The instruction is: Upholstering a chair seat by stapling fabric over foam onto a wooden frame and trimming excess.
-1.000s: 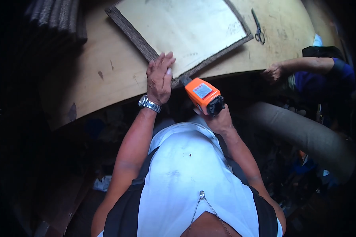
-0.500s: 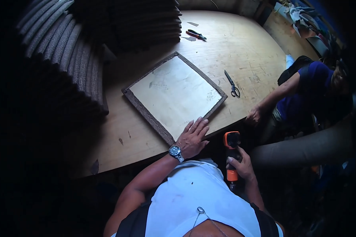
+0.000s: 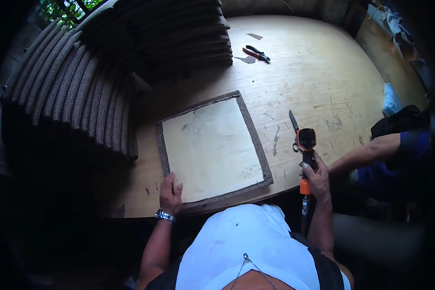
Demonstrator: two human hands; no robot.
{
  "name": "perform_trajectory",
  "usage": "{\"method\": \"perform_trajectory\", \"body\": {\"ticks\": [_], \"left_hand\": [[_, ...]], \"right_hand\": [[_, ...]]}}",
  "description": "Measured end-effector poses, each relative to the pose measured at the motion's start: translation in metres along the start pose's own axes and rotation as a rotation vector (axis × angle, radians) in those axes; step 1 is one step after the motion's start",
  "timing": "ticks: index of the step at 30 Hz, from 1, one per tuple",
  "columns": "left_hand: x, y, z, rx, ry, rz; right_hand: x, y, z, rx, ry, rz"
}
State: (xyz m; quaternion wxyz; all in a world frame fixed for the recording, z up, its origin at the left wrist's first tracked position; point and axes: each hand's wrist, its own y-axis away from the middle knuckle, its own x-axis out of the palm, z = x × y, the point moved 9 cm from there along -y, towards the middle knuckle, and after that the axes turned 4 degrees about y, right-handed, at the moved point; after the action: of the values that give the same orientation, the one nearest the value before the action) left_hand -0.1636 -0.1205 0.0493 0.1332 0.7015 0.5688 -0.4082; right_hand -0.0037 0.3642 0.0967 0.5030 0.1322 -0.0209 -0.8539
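Note:
A square panel [image 3: 210, 145], pale on its upper face with dark speckled fabric folded over its rim, lies on the wooden table. My left hand [image 3: 170, 195], wearing a metal watch, grips the panel's near left corner with fingers at its edge. In my right hand [image 3: 318, 180] is an upright black and orange air stapler [image 3: 306, 140], with a metal fitting below its handle. The stapler is right of the panel, apart from it. Scissors [image 3: 294, 123] lie just behind the stapler, partly covered by it.
Fabric-covered panels stand in a row [image 3: 75, 92] at the left and pile up in a stack [image 3: 188, 36] behind. Pliers [image 3: 257, 53] and fabric scraps lie at the table's far side. At the right, a co-worker's arm [image 3: 367, 154] reaches to the table edge.
The panel has turned so one side faces me. My left hand has moved from its near right edge to the near left corner. My right hand has raised the stapler up and rightward.

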Motion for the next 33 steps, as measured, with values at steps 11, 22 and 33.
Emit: {"method": "perform_trajectory", "body": {"ticks": [11,22,33], "left_hand": [[0.024,0.004,0.051,-0.659,-0.295,-0.32],[0.025,-0.031,0.078,-0.857,-0.31,-0.072],[-0.071,-0.214,0.051,-0.358,0.821,-0.978]], "right_hand": [[0.026,-0.201,-0.009,-0.033,0.856,-0.144],[0.192,-0.23,-0.017,-0.116,0.551,0.212],[0.146,-0.258,0.134,-0.375,-0.61,-0.002]]}}
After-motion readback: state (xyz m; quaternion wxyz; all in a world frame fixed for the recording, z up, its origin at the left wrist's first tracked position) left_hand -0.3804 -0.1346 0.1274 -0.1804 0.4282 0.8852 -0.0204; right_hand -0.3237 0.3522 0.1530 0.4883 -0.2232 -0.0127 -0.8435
